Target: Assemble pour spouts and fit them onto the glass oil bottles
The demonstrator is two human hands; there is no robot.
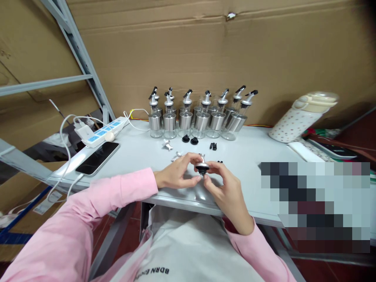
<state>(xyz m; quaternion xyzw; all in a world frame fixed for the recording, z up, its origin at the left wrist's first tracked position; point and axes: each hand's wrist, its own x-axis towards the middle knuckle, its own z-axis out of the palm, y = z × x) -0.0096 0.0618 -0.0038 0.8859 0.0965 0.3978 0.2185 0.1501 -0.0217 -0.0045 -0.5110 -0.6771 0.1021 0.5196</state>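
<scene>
Spout piece (202, 167), silver collar (202, 165) above and ribbed black plug (202, 171) below, held roughly upright over the front part of the tabletop (249, 152). Left hand (180, 172) and right hand (225, 182) both pinching it from opposite sides — forefingers up by the collar, thumbs low beside the plug. Probably midway through mating plug and collar, to judge by the loose parts beyond: two spare plugs (186, 138), silver spouts (168, 145), small black clips (213, 146). Next move likely to call for even pressure, straight along the axis, without tilting; after that, perhaps a clip at the tip, to match the black-levered pourers (188, 94) on the bottles (202, 122) at the back.

Hard to make out: top of the spout piece, masked by the left forefinger — no telling about any clip there. Unclear, too, how fully seated on the plug. Partly hidden behind the left hand, one more silver spout; just behind the right fingers, more small dark parts, only barely in view. Rear bottles largely blocked by the front row. Right side of the tabletop lost under a pixelated patch (317, 207).
</scene>
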